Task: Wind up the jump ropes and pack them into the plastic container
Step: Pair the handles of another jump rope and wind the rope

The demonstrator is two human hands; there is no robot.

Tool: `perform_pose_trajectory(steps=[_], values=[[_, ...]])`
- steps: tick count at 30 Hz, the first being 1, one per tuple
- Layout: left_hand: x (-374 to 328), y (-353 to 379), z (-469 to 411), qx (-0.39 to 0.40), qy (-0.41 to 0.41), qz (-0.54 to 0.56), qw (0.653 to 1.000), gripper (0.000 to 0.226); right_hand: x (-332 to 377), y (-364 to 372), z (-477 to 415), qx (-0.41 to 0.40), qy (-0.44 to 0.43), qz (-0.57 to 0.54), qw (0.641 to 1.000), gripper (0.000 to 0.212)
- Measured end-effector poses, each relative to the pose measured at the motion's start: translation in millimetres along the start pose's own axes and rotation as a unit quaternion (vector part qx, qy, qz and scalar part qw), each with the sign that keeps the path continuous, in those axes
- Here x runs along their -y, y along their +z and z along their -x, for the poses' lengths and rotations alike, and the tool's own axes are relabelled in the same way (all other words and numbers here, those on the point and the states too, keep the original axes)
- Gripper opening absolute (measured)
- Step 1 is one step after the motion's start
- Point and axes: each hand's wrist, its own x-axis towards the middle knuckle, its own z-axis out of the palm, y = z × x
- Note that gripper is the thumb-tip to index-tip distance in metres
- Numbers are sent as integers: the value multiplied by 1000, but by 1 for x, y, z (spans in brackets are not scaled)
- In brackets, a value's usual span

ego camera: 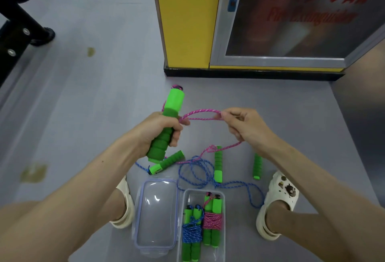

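1. Grips a green handle [174, 103] in the left hand [160, 130], fingers wrapped fully round the foam, capped end pointing away.
2. Pinches a loop of the pink rope [200, 112] between thumb and fingertips of the right hand [248, 128], remaining fingers loosely curled; stretches that loop across to the left hand and lets the rest trail down to the floor [83, 116].
3. Keeps the container [196, 197] open between the feet, lid [156, 209] just beside on the left, with a wound blue bundle [192, 233] and a wound pink bundle [212, 221] already side by side inside.
4. Probably risks a snag: drags the pink tail across the loose blue rope [193, 170] and the handles lying there, so could pull those along or knot both colours together if tugged hard.
5. May lose the loop from so light a pinch, leaving slack, uneven turns.
6. Could end with a fat, loose bundle, too bulky for the narrow room left beside the two packed ones.
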Motion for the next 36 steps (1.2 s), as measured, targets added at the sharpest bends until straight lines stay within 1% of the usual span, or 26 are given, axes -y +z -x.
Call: perform_pose_trajectory(steps=[2, 4, 6, 9, 12, 13, 15, 17, 18, 20, 22, 24, 26, 27, 28, 29, 30, 31, 32, 33, 34, 35, 36], values=[[7, 7, 5, 49, -32, 4, 998, 18, 8, 3, 0, 12, -25, 11, 1000, 19], [11, 11, 9, 92, -50, 20, 994, 11, 9, 8, 0, 18, -41, 51, 998, 20], [12, 12, 12, 151, -64, 42, 986, 13, 5, 11, 0, -1, -50, 75, 996, 20], [14, 12, 14, 253, -72, 98, 960, 13, 1, 12, -1, -34, -57, 79, 995, 19], [13, 16, 15, 357, -40, 162, 919, 12, -2, 19, -1, -37, -50, 60, 996, 19], [13, 18, 15, 376, -26, 185, 907, 13, -4, 22, -1, -38, -41, 44, 997, 20], [12, 20, 13, 381, -15, 232, 895, 20, -8, 28, -1, -38, -18, 5, 999, 21], [12, 21, 12, 382, -1, 266, 885, 24, -15, 31, -2, -24, 5, -10, 1000, 24], [11, 23, 12, 376, 4, 281, 883, 26, -18, 33, -2, -13, 17, -12, 1000, 25], [11, 25, 13, 340, 3, 311, 888, 32, -26, 38, -3, 15, 46, -19, 999, 28], [11, 28, 13, 301, 7, 342, 890, 46, -32, 43, -2, 52, 68, -19, 996, 28], [11, 30, 13, 282, 14, 363, 888, 63, -35, 46, 1, 88, 79, -4, 993, 26], [11, 30, 11, 267, 21, 402, 876, 77, -34, 46, 4, 133, 94, 13, 987, 20], [9, 30, 11, 257, 24, 420, 870, 77, -35, 46, 5, 169, 103, 17, 980, 17], [4, 31, 13, 249, 30, 427, 869, 68, -35, 46, 6, 208, 111, 22, 971, 16], [0, 33, 16, 233, 39, 421, 876, 51, -37, 46, 7, 243, 116, 30, 963, 19], [-6, 35, 19, 206, 47, 397, 893, 30, -37, 47, 8, 269, 116, 42, 955, 21], [-10, 36, 19, 168, 50, 368, 913, 17, -38, 48, 9, 284, 113, 57, 950, 21], [-13, 36, 19, 120, 52, 339, 931, 24, -38, 49, 10, 291, 111, 71, 948, 19], [-12, 33, 14, 70, 62, 324, 942, 26, -37, 49, 11, 292, 111, 83, 946, 15], [-11, 29, 9, 11, 70, 317, 946, 30, -36, 48, 12, 290, 111, 98, 945, 13], [-9, 25, 5, -51, 80, 307, 947, 39, -35, 47, 12, 288, 112, 113, 944, 12], [-8, 21, 2, -108, 91, 277, 950, 42, -35, 45, 11, 287, 113, 128, 943, 13]])
